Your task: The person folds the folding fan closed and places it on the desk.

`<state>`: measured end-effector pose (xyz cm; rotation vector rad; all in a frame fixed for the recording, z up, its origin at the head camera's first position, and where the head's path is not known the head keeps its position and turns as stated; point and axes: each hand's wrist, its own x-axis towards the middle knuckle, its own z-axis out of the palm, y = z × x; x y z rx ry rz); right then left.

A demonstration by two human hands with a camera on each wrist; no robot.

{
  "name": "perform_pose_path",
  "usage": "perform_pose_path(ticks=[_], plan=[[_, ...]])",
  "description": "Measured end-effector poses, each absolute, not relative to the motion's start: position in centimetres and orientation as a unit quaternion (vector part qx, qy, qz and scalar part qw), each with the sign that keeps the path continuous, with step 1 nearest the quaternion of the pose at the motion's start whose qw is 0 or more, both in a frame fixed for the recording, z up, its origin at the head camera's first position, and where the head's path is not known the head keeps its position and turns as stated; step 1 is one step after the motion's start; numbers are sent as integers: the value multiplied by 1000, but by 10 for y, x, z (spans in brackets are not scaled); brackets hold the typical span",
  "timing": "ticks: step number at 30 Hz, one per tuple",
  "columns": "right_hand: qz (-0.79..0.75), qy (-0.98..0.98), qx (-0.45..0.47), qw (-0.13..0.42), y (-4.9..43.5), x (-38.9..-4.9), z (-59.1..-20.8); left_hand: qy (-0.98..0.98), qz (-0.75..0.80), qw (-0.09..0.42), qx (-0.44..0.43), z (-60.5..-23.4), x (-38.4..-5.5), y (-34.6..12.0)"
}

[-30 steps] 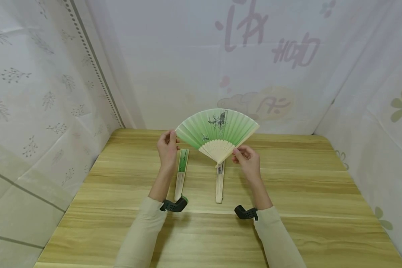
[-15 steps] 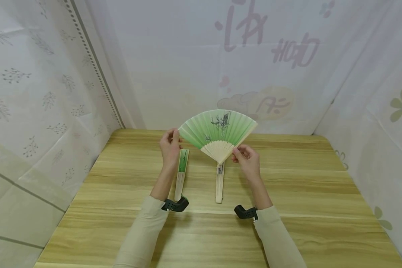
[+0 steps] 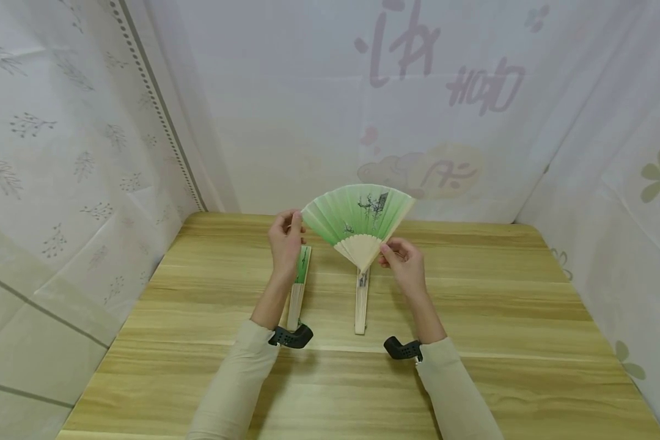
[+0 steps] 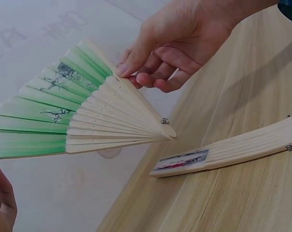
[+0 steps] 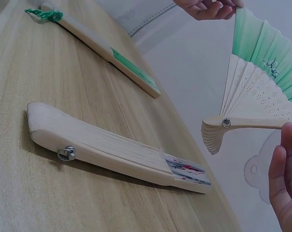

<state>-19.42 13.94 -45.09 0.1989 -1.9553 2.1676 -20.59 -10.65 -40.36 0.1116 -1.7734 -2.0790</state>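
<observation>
A green folding fan [image 3: 357, 211] with pale wooden ribs and a dark blossom print is held up, partly spread, over the far half of the table. My left hand [image 3: 286, 241] pinches its left outer corner between thumb and fingers. On the other side my right hand [image 3: 406, 264] grips the right guard stick, low down near the ribs. In the left wrist view, the right thumb [image 4: 129, 65] presses on that stick. Below the fan lies a folded fan [image 5: 107, 145] with a grey and red print. Another folded fan [image 5: 107, 53], green with a green tassel, lies to the left, partly behind my left forearm.
The wooden table [image 3: 500, 305] reaches to a pale printed curtain [image 3: 286, 122] behind it. More patterned curtains hang at the left and right sides. Both wrists carry black camera mounts [image 3: 293, 336].
My left hand has moved a little to the right, bringing the fan's left edge inward. The fan's spread has narrowed. My right hand has stayed almost in place.
</observation>
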Motion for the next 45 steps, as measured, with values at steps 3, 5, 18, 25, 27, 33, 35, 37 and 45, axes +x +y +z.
perform_pose_path(ticks=[3,5,18,25,27,33,35,37,45], plan=[[735,-667,70,104,139,-195,-452,-635,-745,202,35,-403,-206,-106],[736,-666,70,102,139,-195,-452,-635,-745,202,30,-403,-206,-106],[723,-679,83,99,137,-196,-453,-637,-750,177,18,-394,-205,-104],[709,-692,103,84,135,-190,-441,-641,-744,187,-5,-386,-200,-101],[708,-695,104,72,134,-185,-433,-642,-743,189,-9,-394,-206,-101],[707,-696,113,62,133,-182,-425,-650,-733,201,-21,-400,-213,-98],[704,-698,115,60,133,-182,-426,-651,-731,203,-27,-400,-213,-97],[700,-702,114,58,134,-183,-426,-651,-730,205,-30,-400,-214,-95],[696,-707,115,50,132,-185,-427,-652,-731,198,-35,-400,-217,-93]])
